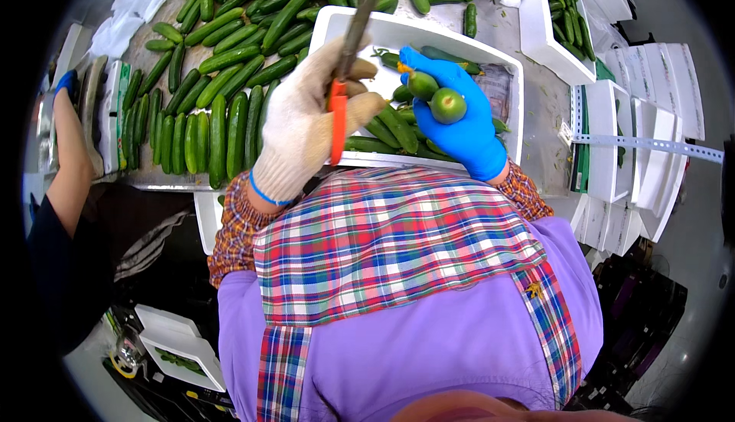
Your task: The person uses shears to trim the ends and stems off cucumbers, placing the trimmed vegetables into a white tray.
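Observation:
My left hand (310, 106), in a white and beige knit work glove, grips a knife (339, 123) by its orange handle. The blade is blurred and points up, over the polystyrene box's left part. Two cucumbers (439, 98) are held in my right hand (459, 112), which wears a blue glove; their ends face me. An orange bit, perhaps a blossom, shows beside its fingers. Both hands are above a white polystyrene box (517, 126) with more cucumbers (396, 126) and printed paper inside. Part of its contents is hidden by my hands.
Many loose cucumbers (229, 60) cover the metal table (540, 152) to the left and beyond the box. Another white box (540, 49) of cucumbers stands at right, near stacked boxes (660, 89) and a perforated metal strip (649, 143). At left, another person's arm (72, 158) reaches in.

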The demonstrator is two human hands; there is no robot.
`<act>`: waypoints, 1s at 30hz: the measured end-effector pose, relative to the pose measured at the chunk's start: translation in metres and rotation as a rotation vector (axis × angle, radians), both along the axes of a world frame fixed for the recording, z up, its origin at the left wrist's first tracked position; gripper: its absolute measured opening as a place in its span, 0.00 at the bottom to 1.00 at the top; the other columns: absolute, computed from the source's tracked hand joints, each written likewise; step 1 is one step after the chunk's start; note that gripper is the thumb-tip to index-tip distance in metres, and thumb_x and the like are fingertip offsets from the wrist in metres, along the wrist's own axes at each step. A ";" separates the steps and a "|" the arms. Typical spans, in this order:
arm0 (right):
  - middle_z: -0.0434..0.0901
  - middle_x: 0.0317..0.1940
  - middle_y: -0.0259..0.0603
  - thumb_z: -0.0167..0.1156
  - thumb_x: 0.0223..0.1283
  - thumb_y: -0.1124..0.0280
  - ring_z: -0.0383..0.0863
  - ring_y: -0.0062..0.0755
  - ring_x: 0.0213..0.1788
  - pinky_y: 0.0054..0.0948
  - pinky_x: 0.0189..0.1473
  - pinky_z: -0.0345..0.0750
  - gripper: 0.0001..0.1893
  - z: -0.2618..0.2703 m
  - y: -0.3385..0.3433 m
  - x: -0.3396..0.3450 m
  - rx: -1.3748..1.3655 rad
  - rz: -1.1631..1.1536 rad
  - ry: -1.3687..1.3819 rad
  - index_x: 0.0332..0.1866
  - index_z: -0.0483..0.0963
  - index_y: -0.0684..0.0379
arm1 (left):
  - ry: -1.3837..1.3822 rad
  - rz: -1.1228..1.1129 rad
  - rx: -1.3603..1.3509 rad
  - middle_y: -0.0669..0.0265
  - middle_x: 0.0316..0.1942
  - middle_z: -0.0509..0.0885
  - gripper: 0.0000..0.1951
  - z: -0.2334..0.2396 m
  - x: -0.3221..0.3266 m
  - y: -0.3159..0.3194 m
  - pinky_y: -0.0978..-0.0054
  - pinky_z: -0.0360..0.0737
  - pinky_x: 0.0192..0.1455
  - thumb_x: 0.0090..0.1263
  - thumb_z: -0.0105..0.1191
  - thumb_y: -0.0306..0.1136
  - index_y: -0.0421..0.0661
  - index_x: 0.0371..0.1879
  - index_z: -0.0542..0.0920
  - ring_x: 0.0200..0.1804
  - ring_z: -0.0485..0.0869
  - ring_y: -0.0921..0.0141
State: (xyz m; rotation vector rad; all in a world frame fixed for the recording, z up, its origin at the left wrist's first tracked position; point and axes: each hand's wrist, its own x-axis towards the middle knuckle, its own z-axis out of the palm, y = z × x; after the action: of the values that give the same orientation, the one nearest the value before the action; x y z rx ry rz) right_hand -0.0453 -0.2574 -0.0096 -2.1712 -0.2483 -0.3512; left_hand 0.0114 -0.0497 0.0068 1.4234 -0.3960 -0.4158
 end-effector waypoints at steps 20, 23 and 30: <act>0.78 0.34 0.38 0.70 0.44 0.68 0.76 0.45 0.37 0.40 0.41 0.71 0.29 -0.021 -0.013 0.011 -0.466 0.096 -0.243 0.59 0.77 0.45 | -0.490 0.076 0.448 0.54 0.36 0.85 0.19 -0.019 0.005 -0.012 0.67 0.84 0.40 0.58 0.64 0.27 0.47 0.50 0.79 0.36 0.87 0.59; 0.77 0.33 0.38 0.70 0.45 0.68 0.76 0.44 0.36 0.40 0.40 0.71 0.30 -0.027 -0.012 0.013 -0.490 0.084 -0.245 0.60 0.76 0.45 | -0.527 0.105 0.495 0.52 0.37 0.85 0.20 -0.025 0.007 -0.016 0.66 0.83 0.41 0.58 0.64 0.28 0.47 0.51 0.79 0.39 0.87 0.58; 0.79 0.36 0.38 0.72 0.43 0.66 0.77 0.44 0.38 0.38 0.41 0.73 0.31 -0.031 -0.014 0.022 -0.388 0.062 -0.244 0.60 0.77 0.46 | -0.109 0.089 0.333 0.70 0.29 0.80 0.17 -0.039 0.018 -0.009 0.81 0.75 0.36 0.61 0.61 0.29 0.40 0.50 0.79 0.31 0.77 0.79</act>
State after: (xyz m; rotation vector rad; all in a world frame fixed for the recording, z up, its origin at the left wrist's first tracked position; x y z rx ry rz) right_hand -0.0231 -0.2711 -0.0410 -2.4919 -0.5577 -0.5717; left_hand 0.0289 -0.0585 -0.0324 1.7864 -0.3612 -0.3432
